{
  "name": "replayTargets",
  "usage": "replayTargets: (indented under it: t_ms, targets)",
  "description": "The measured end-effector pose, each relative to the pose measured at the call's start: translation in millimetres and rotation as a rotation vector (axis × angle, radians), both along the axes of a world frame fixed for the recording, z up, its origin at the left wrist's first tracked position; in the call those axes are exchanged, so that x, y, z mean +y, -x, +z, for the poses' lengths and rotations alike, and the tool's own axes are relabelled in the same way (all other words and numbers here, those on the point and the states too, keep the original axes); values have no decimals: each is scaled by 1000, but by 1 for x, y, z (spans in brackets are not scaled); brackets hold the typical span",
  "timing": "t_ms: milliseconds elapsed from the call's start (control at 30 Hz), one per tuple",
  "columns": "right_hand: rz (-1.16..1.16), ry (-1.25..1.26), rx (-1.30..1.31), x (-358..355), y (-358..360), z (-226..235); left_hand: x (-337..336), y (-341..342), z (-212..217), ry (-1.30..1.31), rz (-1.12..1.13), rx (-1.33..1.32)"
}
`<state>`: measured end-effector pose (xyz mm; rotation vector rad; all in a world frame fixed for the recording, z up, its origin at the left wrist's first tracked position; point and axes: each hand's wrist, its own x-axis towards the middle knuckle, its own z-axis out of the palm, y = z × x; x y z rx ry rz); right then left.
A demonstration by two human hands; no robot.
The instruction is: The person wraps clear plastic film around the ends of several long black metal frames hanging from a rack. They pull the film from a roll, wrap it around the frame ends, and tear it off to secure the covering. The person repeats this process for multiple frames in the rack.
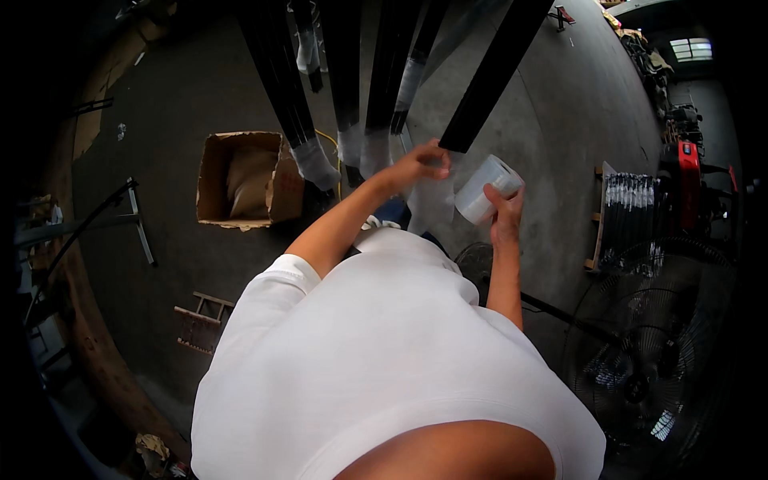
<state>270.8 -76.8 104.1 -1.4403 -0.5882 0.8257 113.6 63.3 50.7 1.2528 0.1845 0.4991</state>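
My right hand (504, 213) grips a roll of clear stretch film (482, 192), thumb across its side. A thin, see-through sheet of film (433, 200) spans from the roll toward my left hand (422, 164). My left fingers are curled in a pinch at the film's upper edge, right beside the lower end of a black bar (488, 84). Whether they also touch the bar is hard to see. To the left, several more black bars (276, 80) hang down, and film wrapping (314, 162) covers the lower ends of some.
An open cardboard box (285, 188) stands on the floor left of the bars. A large black fan (640, 384) is close by at lower right. Behind it sits a wrapped stack of dark bars (628, 212) near a red machine (688, 188). A small wooden frame (202, 322) lies at left.
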Motion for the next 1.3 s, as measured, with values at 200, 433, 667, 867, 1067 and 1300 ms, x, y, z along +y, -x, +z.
replayTargets:
  t_ms: [200, 433, 667, 867, 1067, 1300]
  targets:
    - [-10, 39, -35, 5, 9, 5, 1, 11, -11, 227, -108, -157]
    - [-133, 67, -194, 17, 27, 6, -5, 9, -18, 542, -52, -212]
    - [-193, 69, -255, 30, 35, 1, -4, -2, -22, 656, 126, -113]
    - [-106, 107, -113, 33, 34, 10, 3, -10, -34, 599, 185, -12]
    - [-57, 94, -126, 36, 16, 11, 4, -10, -29, 597, 167, 40]
    - [65, 130, -117, 73, -15, -9, -5, -11, -37, 597, 269, -10]
